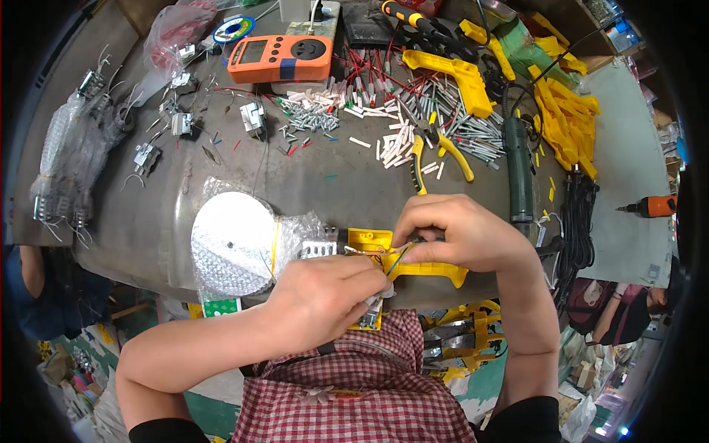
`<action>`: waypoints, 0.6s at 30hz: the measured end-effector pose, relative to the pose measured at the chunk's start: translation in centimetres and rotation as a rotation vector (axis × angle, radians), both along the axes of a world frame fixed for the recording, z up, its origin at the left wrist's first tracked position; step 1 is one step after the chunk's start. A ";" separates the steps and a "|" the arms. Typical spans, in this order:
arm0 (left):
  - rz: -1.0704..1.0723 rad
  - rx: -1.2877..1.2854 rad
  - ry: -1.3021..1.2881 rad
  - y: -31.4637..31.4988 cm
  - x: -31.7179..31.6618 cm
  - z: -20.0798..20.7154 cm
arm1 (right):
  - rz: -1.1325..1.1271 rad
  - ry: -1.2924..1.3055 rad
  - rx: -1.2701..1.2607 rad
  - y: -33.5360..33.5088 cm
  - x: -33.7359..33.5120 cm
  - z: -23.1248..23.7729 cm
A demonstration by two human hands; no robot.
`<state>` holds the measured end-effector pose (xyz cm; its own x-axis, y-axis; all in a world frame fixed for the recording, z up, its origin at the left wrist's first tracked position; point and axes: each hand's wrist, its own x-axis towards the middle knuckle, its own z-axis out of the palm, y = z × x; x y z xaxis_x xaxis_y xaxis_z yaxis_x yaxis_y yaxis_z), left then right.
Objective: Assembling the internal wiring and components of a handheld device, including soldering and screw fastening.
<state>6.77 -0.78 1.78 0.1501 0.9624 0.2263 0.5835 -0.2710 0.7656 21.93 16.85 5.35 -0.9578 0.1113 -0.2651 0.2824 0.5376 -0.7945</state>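
At the front edge of the workbench lies an open yellow plastic housing half [443, 272], shaped like a tool handle, with brown and blue wires [396, 260] inside. My right hand [459, 235] is closed over it, thumb and forefinger pinching the wires. From the left, my left hand [325, 292] reaches across the housing's near part; its fingers are pressed together, and what they hold is hidden beneath them. Just left of the housing is a round silver disc [233, 240] in bubble wrap, with a slotted metal piece [319, 249] beside it.
Behind my hands lie yellow-handled pliers [454, 157], white sleeves [397, 146], metal rods [480, 138] and an orange multimeter [281, 59]. A dark green cylindrical tool [518, 170] and yellow shells [565, 122] are at right. Wrapped parts [77, 144] sit at far left.
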 end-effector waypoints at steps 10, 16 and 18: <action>0.013 0.018 0.033 -0.2 0.1 0.1 | -0.316 0.259 0.361 -4.3 -1.1 -0.3; 0.011 0.031 0.030 -0.3 0.1 -0.4 | -0.378 0.268 0.291 -4.7 -1.3 0.4; 0.016 0.022 0.045 -0.3 0.0 -0.4 | -0.454 0.179 0.158 -4.5 -1.4 0.9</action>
<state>6.77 -1.04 1.41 0.1455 0.9596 0.2410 0.6217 -0.2782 0.7322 20.52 12.30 6.24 -0.8325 0.5520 -0.0473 0.3819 0.5097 -0.7709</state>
